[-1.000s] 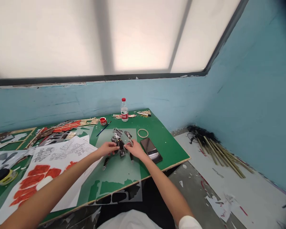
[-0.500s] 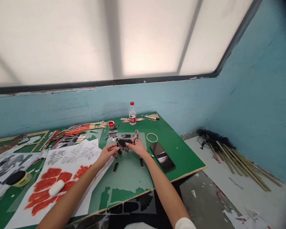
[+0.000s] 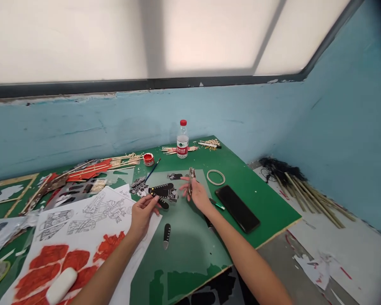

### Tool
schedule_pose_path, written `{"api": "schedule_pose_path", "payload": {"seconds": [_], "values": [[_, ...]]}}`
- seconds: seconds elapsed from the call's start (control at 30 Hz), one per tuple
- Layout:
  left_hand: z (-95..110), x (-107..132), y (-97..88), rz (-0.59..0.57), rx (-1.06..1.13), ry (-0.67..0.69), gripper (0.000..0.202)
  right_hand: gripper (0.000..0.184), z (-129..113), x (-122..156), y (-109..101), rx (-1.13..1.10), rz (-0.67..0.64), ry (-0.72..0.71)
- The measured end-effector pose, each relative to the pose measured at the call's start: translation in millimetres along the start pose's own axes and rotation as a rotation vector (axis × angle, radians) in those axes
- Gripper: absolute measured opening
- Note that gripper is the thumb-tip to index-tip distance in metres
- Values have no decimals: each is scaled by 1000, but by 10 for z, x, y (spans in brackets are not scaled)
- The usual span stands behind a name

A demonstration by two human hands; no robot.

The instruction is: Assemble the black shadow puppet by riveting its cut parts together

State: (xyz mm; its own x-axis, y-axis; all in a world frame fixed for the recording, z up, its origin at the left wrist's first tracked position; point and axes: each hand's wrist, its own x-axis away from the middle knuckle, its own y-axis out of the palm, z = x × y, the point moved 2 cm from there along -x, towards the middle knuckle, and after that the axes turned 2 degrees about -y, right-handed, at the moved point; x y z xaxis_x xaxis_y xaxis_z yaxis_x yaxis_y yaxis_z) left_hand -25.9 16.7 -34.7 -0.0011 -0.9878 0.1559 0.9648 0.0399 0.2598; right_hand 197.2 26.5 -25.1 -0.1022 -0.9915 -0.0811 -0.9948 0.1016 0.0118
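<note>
My left hand [image 3: 143, 212] rests at the edge of a white drawing sheet [image 3: 92, 212], its fingers curled on a black patterned cutout piece [image 3: 163, 192] that lies on a translucent sheet [image 3: 184, 237]. My right hand [image 3: 197, 194] is just right of that piece, pinching a small grey-and-black cutout [image 3: 191, 174] that stands up from its fingers. A narrow black piece [image 3: 167, 234] lies on the sheet below my left hand. Two more cutouts, a black one [image 3: 174, 176] and a pale patterned one [image 3: 137, 186], lie behind the hands.
A black phone [image 3: 237, 208], a pale ring [image 3: 216, 177] and a green pen [image 3: 217, 204] lie to the right on the green table [image 3: 266, 203]. A water bottle [image 3: 182, 140], red paint pot [image 3: 148, 159] and brush [image 3: 153, 169] stand behind. Red-painted paper [image 3: 51, 262] and sticks [image 3: 92, 167] fill the left.
The view has tilted down and shifted right. My hands have drawn apart: the left keeps the black piece low on the sheet, the right has moved right with the small cutout.
</note>
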Motion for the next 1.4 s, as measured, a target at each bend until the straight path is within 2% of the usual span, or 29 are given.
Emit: {"api": "schedule_pose_path", "payload": {"seconds": [0.03,0.1,0.23,0.3,0.37,0.43,0.5,0.57,0.67,0.77,0.97,1.4], "values": [[-7,-14,-6,10,25,-7,49,84,-10,27,-15,2,-43,-1],[-16,-33,-9,22,60,-27,48,83,-67,94,-38,96,-84,-75],[-2,-42,-9,61,124,-41,47,73,-269,243,-5,350,-50,-283],[9,-38,-8,84,145,-45,49,72,-352,304,40,310,-7,-215],[16,-31,-6,112,157,-53,55,75,-392,360,96,212,15,-24],[20,-23,-3,133,161,-61,62,78,-400,417,166,188,-52,161],[22,-16,1,133,159,-61,67,79,-397,462,228,274,-167,239],[25,-11,2,125,157,-55,70,78,-392,481,251,431,-222,223],[35,-7,3,119,164,-39,68,74,-390,462,222,677,-180,173],[51,-3,15,124,162,-26,65,70,-386,435,188,794,-155,156],[84,15,42,127,130,-26,61,66,-389,449,196,875,-175,140],[106,51,63,79,10,-4,51,65,-385,427,227,873,-216,179]]}}
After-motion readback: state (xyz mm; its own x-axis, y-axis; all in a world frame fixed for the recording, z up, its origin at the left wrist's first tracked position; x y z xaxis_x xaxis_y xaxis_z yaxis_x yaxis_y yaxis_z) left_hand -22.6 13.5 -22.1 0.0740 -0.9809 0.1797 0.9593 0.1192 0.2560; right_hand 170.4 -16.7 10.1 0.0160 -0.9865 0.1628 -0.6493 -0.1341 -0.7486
